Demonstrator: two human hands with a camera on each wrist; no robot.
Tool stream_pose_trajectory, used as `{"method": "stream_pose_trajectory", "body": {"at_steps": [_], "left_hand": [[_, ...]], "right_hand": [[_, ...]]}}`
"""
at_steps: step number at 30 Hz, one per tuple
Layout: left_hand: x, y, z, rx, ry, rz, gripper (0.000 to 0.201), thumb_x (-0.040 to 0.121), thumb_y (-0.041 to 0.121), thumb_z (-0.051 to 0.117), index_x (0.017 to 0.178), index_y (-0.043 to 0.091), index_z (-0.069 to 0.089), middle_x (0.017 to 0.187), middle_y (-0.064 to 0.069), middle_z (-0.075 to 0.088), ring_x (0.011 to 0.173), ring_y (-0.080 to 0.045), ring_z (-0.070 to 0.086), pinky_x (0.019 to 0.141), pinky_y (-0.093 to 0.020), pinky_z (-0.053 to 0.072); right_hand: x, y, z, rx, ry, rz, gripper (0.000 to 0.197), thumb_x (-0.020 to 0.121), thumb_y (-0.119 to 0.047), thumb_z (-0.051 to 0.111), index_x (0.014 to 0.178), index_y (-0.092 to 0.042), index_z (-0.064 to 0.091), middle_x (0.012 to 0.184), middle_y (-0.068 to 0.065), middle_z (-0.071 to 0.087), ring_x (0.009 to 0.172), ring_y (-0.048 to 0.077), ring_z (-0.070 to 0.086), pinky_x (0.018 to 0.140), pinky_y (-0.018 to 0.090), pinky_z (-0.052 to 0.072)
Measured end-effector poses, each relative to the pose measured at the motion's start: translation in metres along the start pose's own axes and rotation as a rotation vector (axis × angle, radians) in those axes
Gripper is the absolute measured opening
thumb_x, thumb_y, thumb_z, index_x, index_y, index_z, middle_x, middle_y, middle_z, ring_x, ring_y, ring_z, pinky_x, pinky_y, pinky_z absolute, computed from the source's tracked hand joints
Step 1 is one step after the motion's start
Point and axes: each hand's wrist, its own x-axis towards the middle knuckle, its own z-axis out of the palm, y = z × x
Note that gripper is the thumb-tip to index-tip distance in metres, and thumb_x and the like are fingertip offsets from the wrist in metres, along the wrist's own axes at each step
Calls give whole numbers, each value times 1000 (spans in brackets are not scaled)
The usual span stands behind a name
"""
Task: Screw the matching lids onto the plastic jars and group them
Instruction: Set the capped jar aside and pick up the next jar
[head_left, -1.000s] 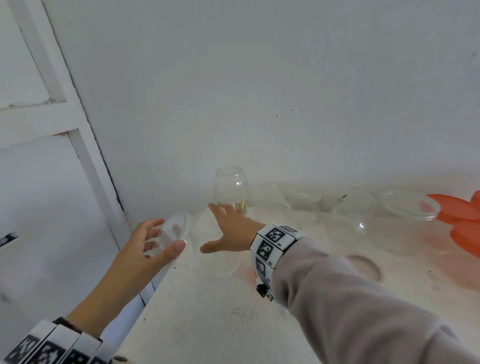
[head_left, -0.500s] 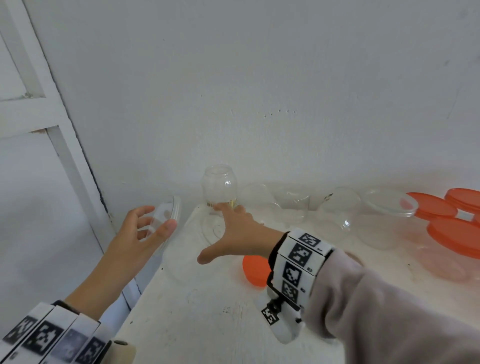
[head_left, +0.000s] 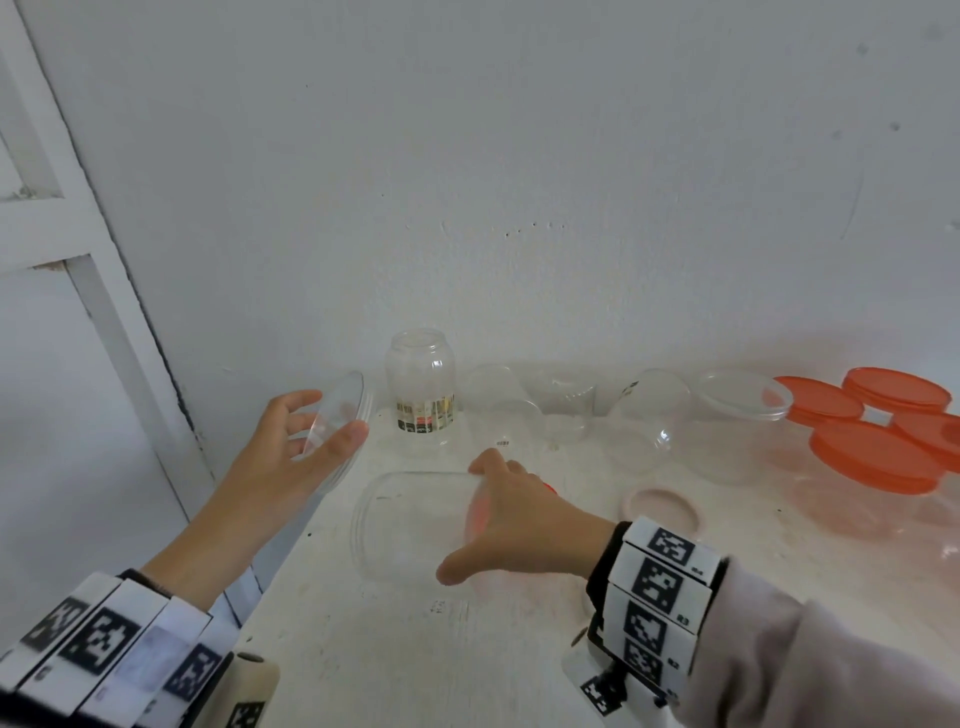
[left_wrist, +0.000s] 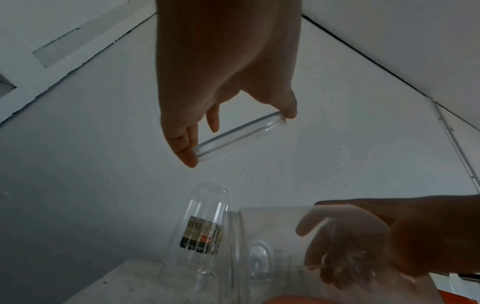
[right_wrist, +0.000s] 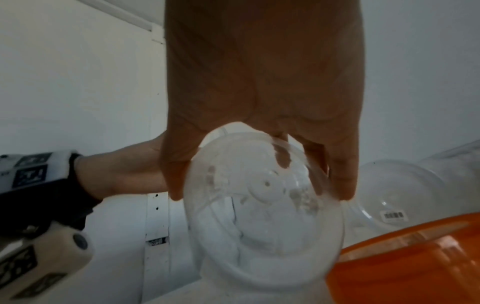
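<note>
While the left hand (head_left: 291, 452) holds a clear lid (head_left: 340, 426) on edge, off the left side of the white table (head_left: 415, 660), its fingers (left_wrist: 182, 142) and thumb are curled round the lid's rim, pinching it from opposite sides. The right hand (head_left: 514, 525) grips a large clear jar (head_left: 410, 525) that lies on its side on the table, mouth pointing left towards the lid; the thumb is spread along the near side and the fingers (right_wrist: 340, 179) wrap over the far side close to the jar's base. Lid and jar mouth are near each other but apart. Just behind them an upright labelled jar (head_left: 422, 397) stands open against the wall. Further right along the wall lie several more clear jars (head_left: 649, 410), then a group of orange lids (head_left: 878, 452). A pale pink lid (head_left: 661, 509) lies flat on the table just beyond the right wrist.
</note>
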Motion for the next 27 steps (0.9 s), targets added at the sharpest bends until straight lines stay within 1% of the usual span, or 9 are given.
{"method": "stream_pose_trajectory", "body": {"at_steps": [3, 7, 9, 11, 15, 19, 23, 25, 27], "left_hand": [[-1, 3, 0, 7, -4, -12, 81, 58, 81, 63, 126, 43, 39, 117, 16, 49, 108, -7, 51, 84, -26, 39], [-3, 6, 1, 14, -13, -15, 86, 49, 81, 60, 125, 45, 38, 124, 12, 48, 115, -11, 50, 90, -32, 38], [-4, 7, 0, 6, -16, -10, 92, 44, 84, 58, 125, 45, 38, 125, 12, 48, 116, -11, 50, 92, -32, 39], [-4, 8, 0, 1, -12, -6, 94, 42, 84, 57, 125, 45, 38, 125, 12, 48, 117, -11, 49, 92, -32, 38], [-5, 9, -1, -14, 0, -4, 88, 53, 84, 61, 128, 45, 36, 125, 12, 49, 113, -8, 49, 86, -28, 37], [-3, 11, -1, 4, 7, 2, 100, 44, 84, 57, 131, 42, 36, 121, 13, 48, 114, -9, 49, 89, -30, 36], [-1, 13, 0, 5, 8, 14, 98, 43, 84, 57, 130, 45, 35, 121, 14, 47, 113, -8, 48, 88, -29, 36], [-1, 13, 1, -1, 7, 18, 94, 46, 84, 59, 128, 46, 35, 119, 15, 47, 111, -7, 49, 83, -25, 36], [0, 13, 2, 0, 5, 19, 84, 58, 82, 63, 128, 45, 35, 119, 14, 47, 111, -7, 49, 77, -21, 36]], "right_hand": [[-3, 1, 4, -18, 8, 7, 101, 53, -58, 78, 132, -25, 25, 119, -6, 35, 112, 18, 40, 92, 39, 48], [-3, 1, 5, 11, -16, 18, 110, 50, -67, 73, 140, -29, 23, 123, -7, 33, 110, 14, 39, 83, 31, 45], [-2, 0, 5, 23, -8, 37, 105, 45, -72, 69, 133, -25, 34, 116, -9, 41, 103, 11, 45, 74, 27, 44], [-1, -2, 5, 38, -2, 58, 93, 43, -75, 66, 117, -24, 44, 103, -12, 51, 92, 5, 51, 66, 24, 43], [0, -2, 6, 92, -30, 66, 88, 43, -75, 64, 109, -21, 41, 92, -10, 53, 78, 4, 53, 52, 18, 38], [3, -3, 9, 141, -107, 73, 94, 52, -65, 73, 125, -23, 34, 97, -11, 53, 84, 3, 54, 58, 19, 42], [8, -4, 12, 206, -171, 113, 110, 46, -59, 81, 138, -29, 29, 107, -13, 44, 100, 9, 49, 74, 24, 44], [11, -3, 15, 250, -177, 124, 111, 48, -53, 84, 140, -30, 26, 108, -11, 42, 106, 14, 48, 80, 27, 45], [13, -2, 17, 300, -181, 130, 108, 54, -44, 88, 141, -28, 25, 106, -13, 42, 107, 14, 49, 78, 25, 44]]}}
